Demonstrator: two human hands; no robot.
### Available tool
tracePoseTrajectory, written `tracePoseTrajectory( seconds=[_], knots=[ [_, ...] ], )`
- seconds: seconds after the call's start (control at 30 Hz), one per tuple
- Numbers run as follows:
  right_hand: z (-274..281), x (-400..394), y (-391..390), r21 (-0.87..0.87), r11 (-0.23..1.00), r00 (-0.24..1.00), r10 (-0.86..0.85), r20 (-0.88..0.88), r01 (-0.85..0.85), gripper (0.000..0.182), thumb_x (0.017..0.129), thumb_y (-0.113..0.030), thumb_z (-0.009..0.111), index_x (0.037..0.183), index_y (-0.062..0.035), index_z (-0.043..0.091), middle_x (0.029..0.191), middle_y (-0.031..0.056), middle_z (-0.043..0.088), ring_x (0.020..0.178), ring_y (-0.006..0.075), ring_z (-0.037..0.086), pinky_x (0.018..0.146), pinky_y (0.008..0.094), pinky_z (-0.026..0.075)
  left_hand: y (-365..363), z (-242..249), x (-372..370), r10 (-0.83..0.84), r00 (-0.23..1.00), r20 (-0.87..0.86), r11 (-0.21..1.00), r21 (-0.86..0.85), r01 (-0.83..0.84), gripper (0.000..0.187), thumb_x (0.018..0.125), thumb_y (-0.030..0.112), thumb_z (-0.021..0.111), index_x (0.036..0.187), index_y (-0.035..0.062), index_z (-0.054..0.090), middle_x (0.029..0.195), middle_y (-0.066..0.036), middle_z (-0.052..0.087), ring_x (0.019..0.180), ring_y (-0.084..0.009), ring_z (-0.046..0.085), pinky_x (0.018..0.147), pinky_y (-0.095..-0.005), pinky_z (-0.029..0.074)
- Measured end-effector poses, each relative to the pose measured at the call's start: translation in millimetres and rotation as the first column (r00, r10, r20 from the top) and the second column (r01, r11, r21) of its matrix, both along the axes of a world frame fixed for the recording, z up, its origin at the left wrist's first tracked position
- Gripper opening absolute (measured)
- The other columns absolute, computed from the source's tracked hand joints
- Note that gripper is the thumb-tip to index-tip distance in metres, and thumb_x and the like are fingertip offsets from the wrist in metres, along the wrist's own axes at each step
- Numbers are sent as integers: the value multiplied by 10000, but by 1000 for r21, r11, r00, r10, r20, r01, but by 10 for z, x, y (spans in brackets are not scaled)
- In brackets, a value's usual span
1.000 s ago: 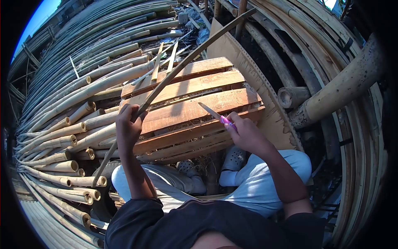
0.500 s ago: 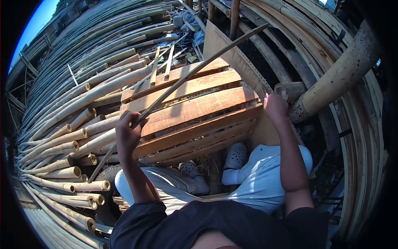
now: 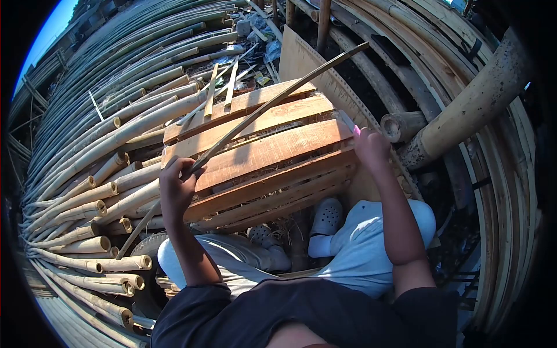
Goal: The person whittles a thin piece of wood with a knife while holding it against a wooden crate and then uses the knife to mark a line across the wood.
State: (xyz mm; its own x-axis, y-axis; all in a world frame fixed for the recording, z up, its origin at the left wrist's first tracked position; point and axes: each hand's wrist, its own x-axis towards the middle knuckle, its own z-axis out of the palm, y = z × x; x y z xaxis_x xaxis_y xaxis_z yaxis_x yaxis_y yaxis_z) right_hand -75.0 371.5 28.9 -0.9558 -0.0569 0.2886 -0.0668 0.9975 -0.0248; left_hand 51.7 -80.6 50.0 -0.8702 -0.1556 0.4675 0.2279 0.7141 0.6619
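My left hand (image 3: 178,182) is closed around a long, thin bamboo strip (image 3: 261,110), which slants over a wooden slatted crate (image 3: 267,153). The strip's lower end passes behind my left wrist toward the bamboo poles; its upper end reaches past the crate's far right corner. My right hand (image 3: 372,148) is closed on a small knife (image 3: 347,120) with a pink handle, its pale blade pointing up and left at the crate's right edge. The blade is apart from the strip. My fingers hide most of the handle.
Stacked bamboo poles (image 3: 116,191) fill the left side, cut ends toward me. Two short strips (image 3: 231,87) lean at the crate's far edge. A tan board (image 3: 307,61) stands along its right. One thick bamboo pole (image 3: 464,104) slants in at right, beside long planks (image 3: 510,191).
My right hand has moved up and left, bringing the knife blade into view by the crate's right edge. The strip's upper end has dipped slightly; my left hand keeps its hold.
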Motion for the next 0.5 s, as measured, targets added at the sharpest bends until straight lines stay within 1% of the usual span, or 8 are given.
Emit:
tracePoseTrajectory(
  seconds=[0.03, 0.13, 0.2, 0.27, 0.37, 0.4, 0.47, 0.5],
  knots=[
    [65, -43, 120, 6, 995, 995, -98, -33, 98, 392, 1047, -315, 549, 855, -28, 734, 724, 208, 710, 713, 393, 732, 663, 515, 573, -5, 4, 1, -2, 1000, -10, 1000, -6, 2, 205, 817, 19, 847, 948, -23, 694, 820, -91, 659, 682, -153, 609, 651, -292, 472],
    [271, 152, -90, -114, 993, 997, -35, -74, 26, 394, 1051, -292, 535, 811, -29, 704, 728, 220, 699, 712, 401, 727, 650, 523, 566, -12, 8, -8, 20, 999, 32, 1000, -22, -19, 216, 815, 19, 850, 952, -25, 690, 826, -91, 660, 692, -152, 615, 656, -290, 474],
    [359, 419, -540, -223, 969, 992, 122, 43, -109, 396, 1035, -351, 564, 900, -17, 731, 764, 216, 700, 760, 412, 717, 697, 554, 554, -20, -61, -48, 2, 1000, 16, 1000, 15, -3, 220, 815, 19, 850, 959, -24, 689, 831, -91, 662, 699, -153, 620, 661, -290, 476],
    [610, 776, -1084, -246, 917, 871, 383, 309, -315, 385, 1031, -373, 572, 938, -36, 733, 752, 194, 692, 765, 397, 713, 715, 550, 550, -1, -87, -65, -14, 1000, 1, 999, 39, 14, 224, 816, 19, 850, 966, -24, 689, 837, -92, 665, 706, -154, 625, 666, -290, 478],
    [387, 673, -1017, -142, 900, 845, 436, 309, -412, 381, 1027, -389, 585, 918, -62, 747, 724, 178, 689, 746, 386, 713, 734, 528, 555, 25, -80, -53, -14, 1000, 21, 999, 29, 13, 228, 816, 18, 848, 974, -21, 687, 846, -90, 666, 716, -158, 633, 674, -288, 483],
    [304, 528, -857, -126, 924, 888, 383, 256, -362, 416, 1027, -403, 588, 883, -51, 754, 730, 183, 702, 754, 392, 717, 736, 501, 561, 21, -69, -51, -11, 999, 39, 1000, 16, 10, 230, 815, 17, 848, 977, -19, 688, 850, -91, 669, 719, -160, 635, 677, -289, 486],
    [160, 199, -389, -67, 995, 984, 87, 155, -78, 449, 1029, -410, 584, 855, -34, 755, 765, 210, 716, 774, 411, 718, 734, 504, 562, 7, -60, -42, -8, 998, 60, 1000, 3, 8, 232, 813, 16, 848, 980, -17, 689, 854, -92, 671, 723, -162, 637, 681, -289, 489],
    [40, 18, -45, -61, 998, 997, 15, 71, -11, 455, 1035, -385, 568, 821, -29, 754, 788, 221, 724, 774, 413, 724, 724, 512, 568, -1, -62, -41, -7, 999, 46, 1000, -7, 7, 233, 812, 17, 848, 979, -17, 690, 854, -93, 671, 728, -164, 639, 685, -290, 491]
  ],
)
